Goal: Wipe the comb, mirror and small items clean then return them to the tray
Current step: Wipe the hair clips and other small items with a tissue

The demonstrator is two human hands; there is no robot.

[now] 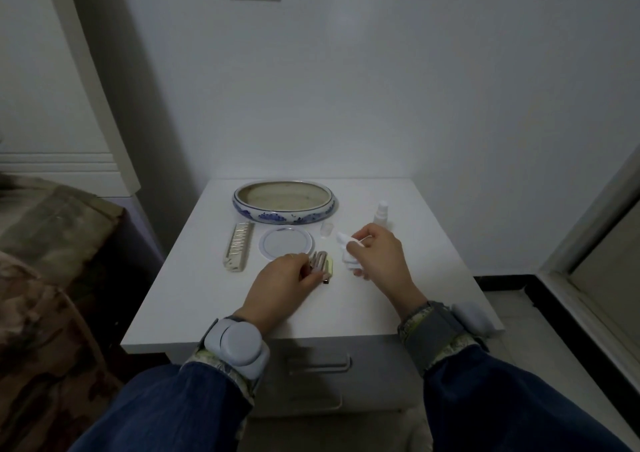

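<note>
The left hand (282, 280) rests on the white tabletop (194, 299) with its fingers curled over a small cluster of hair clips (322, 267), pinning or pinching them at their near ends; whether they are lifted off the surface cannot be told. The right hand (375, 252) hovers just beside them, its grip pressed together around a crumpled white wipe (347, 247).

The clips look light, stiff and glossy, so they are likely to slide or scatter under a wiping stroke. Judging from that, they want holding by one end between thumb and fingertips while the wipe runs along the free end, one clip at a time.

The round mirror (286, 242) lies flat just beyond the left hand. It is probably fragile and smears easily, so its rim is the place to hold it. The comb (238, 246) lies to the left of the mirror, long and rigid; its spine gives the safest hold, since the teeth may catch the wipe.

The blue-and-white ceramic tray (284, 217) sits empty at the back, heavy-looking and stable. A small spray bottle (382, 213) and a clear cap (326, 227) stand to the right of the tray.
</note>
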